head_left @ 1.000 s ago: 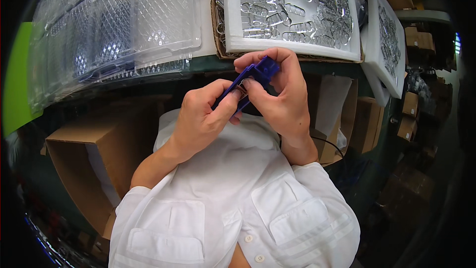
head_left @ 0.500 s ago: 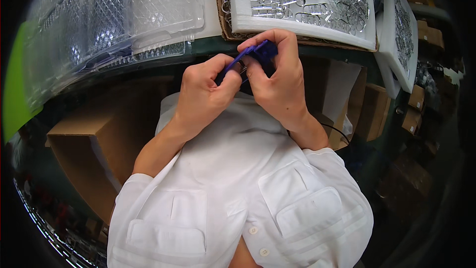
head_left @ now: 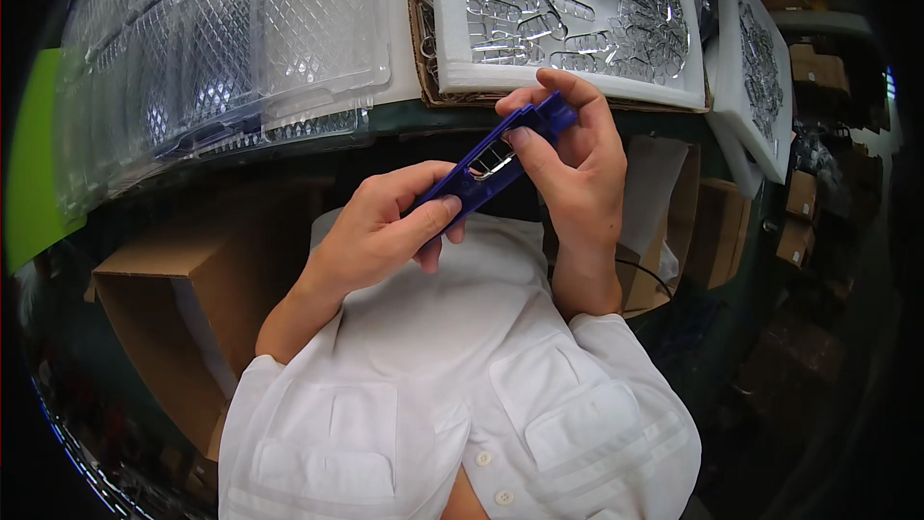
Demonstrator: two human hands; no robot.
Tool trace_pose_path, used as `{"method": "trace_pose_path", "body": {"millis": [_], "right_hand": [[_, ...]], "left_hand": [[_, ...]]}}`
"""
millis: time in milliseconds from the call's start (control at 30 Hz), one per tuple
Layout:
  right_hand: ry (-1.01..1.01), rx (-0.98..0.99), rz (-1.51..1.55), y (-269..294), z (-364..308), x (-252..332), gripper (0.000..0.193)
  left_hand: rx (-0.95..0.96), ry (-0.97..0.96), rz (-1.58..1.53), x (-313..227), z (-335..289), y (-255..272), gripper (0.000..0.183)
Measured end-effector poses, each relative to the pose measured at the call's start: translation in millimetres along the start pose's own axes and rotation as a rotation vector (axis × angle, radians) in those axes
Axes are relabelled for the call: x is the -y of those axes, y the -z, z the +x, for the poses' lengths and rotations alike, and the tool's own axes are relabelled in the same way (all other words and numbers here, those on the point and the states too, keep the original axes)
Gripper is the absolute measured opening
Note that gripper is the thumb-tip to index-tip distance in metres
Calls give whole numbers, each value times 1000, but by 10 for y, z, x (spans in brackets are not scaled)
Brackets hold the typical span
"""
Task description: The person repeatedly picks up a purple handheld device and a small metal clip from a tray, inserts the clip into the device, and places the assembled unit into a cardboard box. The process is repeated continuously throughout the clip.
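Observation:
Between my hands is a long dark-blue plastic part (head_left: 469, 195) with a slot along its middle, tilted up toward the right. A bent metal wire clip (head_left: 493, 162) shows in the slot. My left hand (head_left: 390, 226) pinches the lower left end, thumb on top and fingers beneath. At the upper right end, my right hand (head_left: 577, 159) holds the part, its thumb pressed near the clip's end and its fingers round the far side. Whether the clip is fully seated cannot be made out.
A white foam tray (head_left: 568, 83) of loose metal wire clips sits in a cardboard box beyond my hands. Clear plastic trays (head_left: 313, 29) are stacked at the left. A second foam tray (head_left: 727, 87) leans at the right. Open cardboard boxes (head_left: 159, 260) stand below the table edge.
The blue part has turned so its slot and the wire clip show. My left hand has moved lower along it, and my right hand has shifted to the right.

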State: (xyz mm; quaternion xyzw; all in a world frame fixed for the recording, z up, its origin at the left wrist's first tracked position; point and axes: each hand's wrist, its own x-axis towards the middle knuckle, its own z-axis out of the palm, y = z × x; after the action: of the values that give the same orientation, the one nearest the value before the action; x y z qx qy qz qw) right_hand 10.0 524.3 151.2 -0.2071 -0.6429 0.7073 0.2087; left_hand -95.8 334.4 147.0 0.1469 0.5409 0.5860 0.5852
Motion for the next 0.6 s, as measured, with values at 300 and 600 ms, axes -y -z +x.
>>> {"method": "trace_pose_path", "body": {"millis": [300,600], "right_hand": [[-75,102,33,119,-121,154,54],[600,59,-234,296,-20,136,58]], "left_hand": [[97,52,-154,-63,-49,-34,34],[3,-567,546,-168,-191,-65,49]]}}
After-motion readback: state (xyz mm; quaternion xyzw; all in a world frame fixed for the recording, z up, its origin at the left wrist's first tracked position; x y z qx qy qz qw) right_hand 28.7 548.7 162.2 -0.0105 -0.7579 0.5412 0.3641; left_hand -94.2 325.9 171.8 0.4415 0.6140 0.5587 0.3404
